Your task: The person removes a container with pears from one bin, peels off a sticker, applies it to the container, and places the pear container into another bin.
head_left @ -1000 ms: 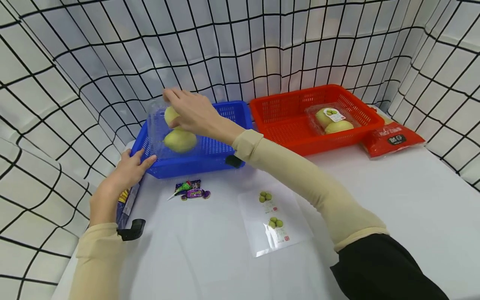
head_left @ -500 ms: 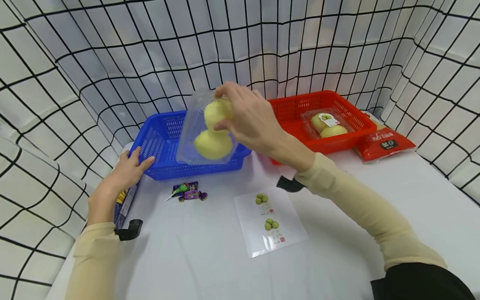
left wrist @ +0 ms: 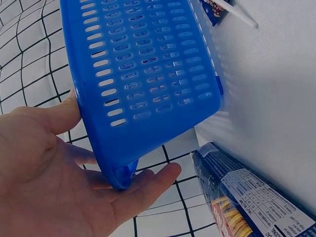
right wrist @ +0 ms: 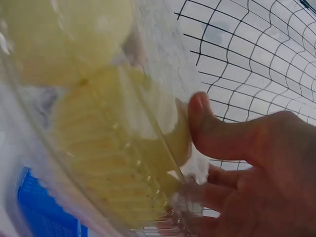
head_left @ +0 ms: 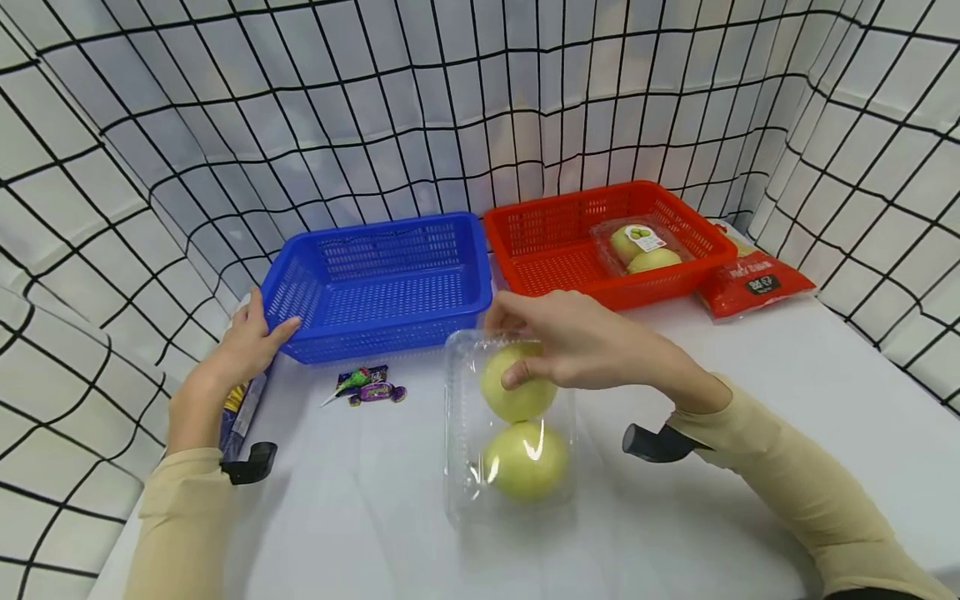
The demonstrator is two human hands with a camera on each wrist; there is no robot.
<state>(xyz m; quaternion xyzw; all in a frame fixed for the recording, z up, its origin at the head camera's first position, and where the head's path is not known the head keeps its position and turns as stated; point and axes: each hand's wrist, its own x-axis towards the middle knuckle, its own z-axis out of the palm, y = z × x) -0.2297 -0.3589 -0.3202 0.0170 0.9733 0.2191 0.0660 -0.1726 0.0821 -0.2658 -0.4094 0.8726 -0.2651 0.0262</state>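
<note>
A clear plastic fruit box (head_left: pixel 465 450) with two round yellow-green fruits (head_left: pixel 527 460) hangs tilted above the table's middle. My right hand (head_left: pixel 592 342) grips its far right side, the thumb on the box face; in the right wrist view the box (right wrist: pixel 123 148) fills the left side, beside the hand (right wrist: pixel 261 168). My left hand (head_left: pixel 240 346) holds the left end of the blue basket (head_left: pixel 390 325). Up close in the left wrist view, thumb and fingers of that hand (left wrist: pixel 64 173) take the basket's rim (left wrist: pixel 91 133) at a corner. Nothing lies in the basket.
A red basket (head_left: pixel 547 218) holds another packed pair of fruits (head_left: pixel 651 248). Against its right end lies a red bag (head_left: pixel 757 283). Candies (head_left: pixel 371 387) lie before the blue basket; a dark blue snack pack (left wrist: pixel 256 202) lies by the left forearm. Black netting (head_left: pixel 420 133) surrounds the table.
My right hand has lifted the fruit box out of the blue basket and carried it right and nearer, over the printed sheet, now hidden. The left hand keeps to the basket.
</note>
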